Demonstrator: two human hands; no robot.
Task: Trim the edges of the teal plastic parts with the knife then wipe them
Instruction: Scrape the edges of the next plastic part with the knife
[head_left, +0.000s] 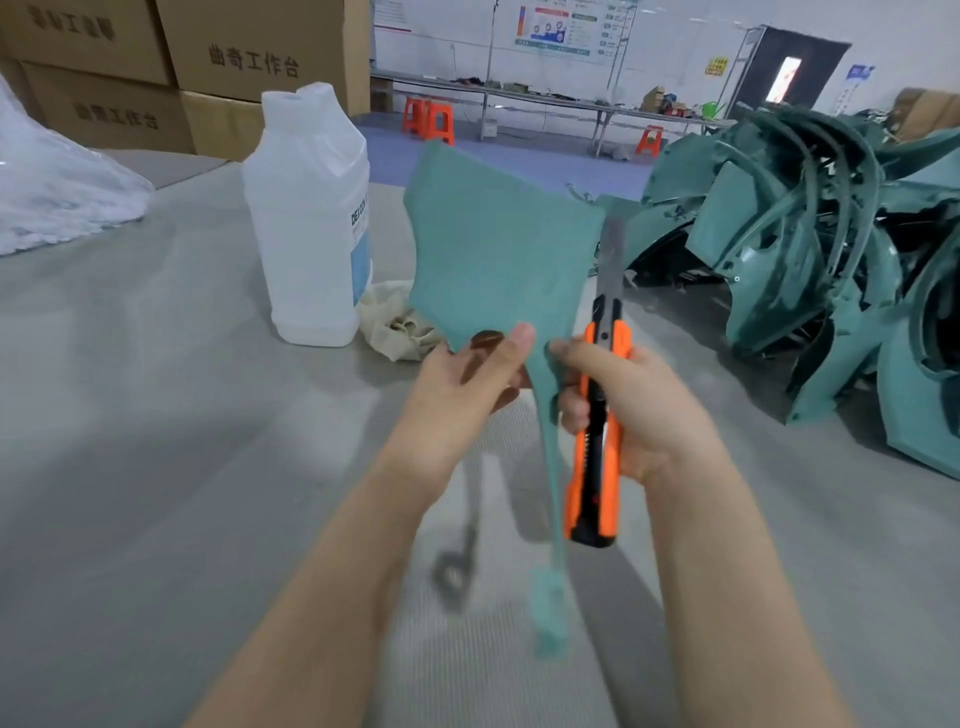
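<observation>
Your left hand (467, 379) pinches part (493, 249) at narrow neck, raised before you so right edge is free. Your right hand (639, 405) wraps knife (597, 431), blade (613, 254) up along that edge, likely set to shave. Blade contact unclear. Part's hanging tail blurred. Rag (397, 327) half hidden behind part.

L hand (467, 382) pinches teal part (493, 244); R hand (636, 402) grips knife (597, 467); forearms raised.
</observation>
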